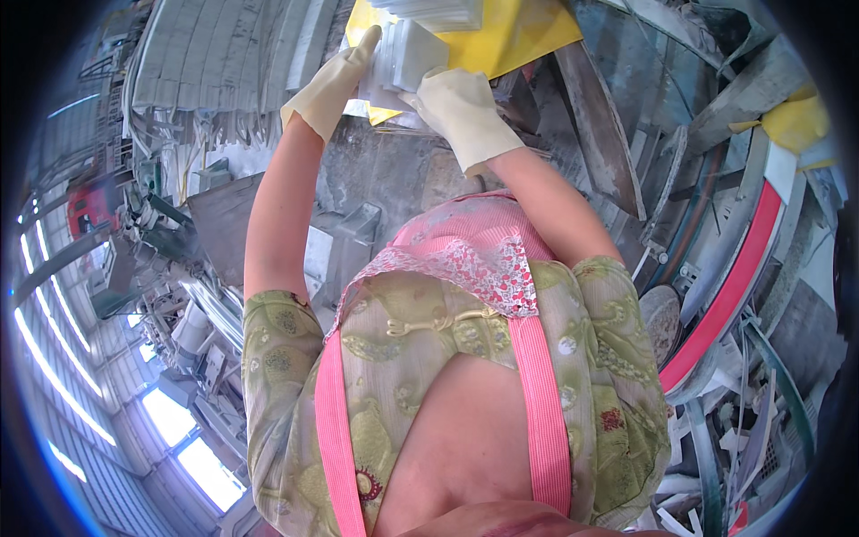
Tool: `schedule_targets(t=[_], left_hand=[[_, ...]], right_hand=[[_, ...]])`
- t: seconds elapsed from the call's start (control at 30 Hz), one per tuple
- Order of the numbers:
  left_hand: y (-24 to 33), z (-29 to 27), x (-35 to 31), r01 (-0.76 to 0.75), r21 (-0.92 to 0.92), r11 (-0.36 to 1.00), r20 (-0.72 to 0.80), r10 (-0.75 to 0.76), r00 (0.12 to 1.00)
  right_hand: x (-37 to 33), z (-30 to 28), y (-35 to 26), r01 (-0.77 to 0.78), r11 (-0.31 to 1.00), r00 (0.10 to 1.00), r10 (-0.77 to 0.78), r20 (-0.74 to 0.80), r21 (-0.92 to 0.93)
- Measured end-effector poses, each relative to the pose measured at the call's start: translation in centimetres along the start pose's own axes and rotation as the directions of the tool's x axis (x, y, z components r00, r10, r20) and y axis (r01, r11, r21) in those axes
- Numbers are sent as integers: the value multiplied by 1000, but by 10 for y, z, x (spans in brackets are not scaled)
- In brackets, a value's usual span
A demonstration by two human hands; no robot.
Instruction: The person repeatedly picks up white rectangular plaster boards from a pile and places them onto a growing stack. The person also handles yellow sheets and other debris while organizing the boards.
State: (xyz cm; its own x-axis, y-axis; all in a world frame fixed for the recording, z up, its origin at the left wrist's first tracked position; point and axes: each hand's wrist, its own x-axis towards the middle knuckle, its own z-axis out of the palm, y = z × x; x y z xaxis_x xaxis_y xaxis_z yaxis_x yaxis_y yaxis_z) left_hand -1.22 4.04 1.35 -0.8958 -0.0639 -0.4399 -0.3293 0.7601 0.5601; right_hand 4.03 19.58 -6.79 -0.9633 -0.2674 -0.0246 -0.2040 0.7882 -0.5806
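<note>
Between my two hands is a stack of white, square, tile-like pieces [413,55]. My left hand [335,85], in a cream rubber glove, presses along the stack's left side with its fingers pointing away from me. On the near right corner, my right hand [459,109] in a matching glove has its fingers against the pieces; its fingertips are partly hidden. A second pile of white pieces [445,13] sits just beyond, on a yellow sheet [523,43], and is cut off by the upper edge of the picture.
Long rows of grey-white strips [219,58] are piled at the far left. A worn board [598,125] leans right of the yellow sheet. At the right curves a red-striped rim [729,295], with a yellow cloth [796,121] above it and scattered scraps below.
</note>
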Motion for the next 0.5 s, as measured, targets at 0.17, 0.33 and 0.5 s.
schedule_targets(t=[0.17, 0.33, 0.5], left_hand=[[-3, -2, 7, -45, -17, 999, 129, 47, 991], [-4, 0, 6, -305, 143, 942, 119, 290, 950], [19, 15, -1, -71, 59, 996, 1, 71, 997]], right_hand=[[0, 11, 9, 52, 994, 998, -57, -41, -99], [1, 23, 14, 41, 993, 993, -53, -102, -112], [5, 28, 17, 62, 991, 996, -70, -60, -120]])
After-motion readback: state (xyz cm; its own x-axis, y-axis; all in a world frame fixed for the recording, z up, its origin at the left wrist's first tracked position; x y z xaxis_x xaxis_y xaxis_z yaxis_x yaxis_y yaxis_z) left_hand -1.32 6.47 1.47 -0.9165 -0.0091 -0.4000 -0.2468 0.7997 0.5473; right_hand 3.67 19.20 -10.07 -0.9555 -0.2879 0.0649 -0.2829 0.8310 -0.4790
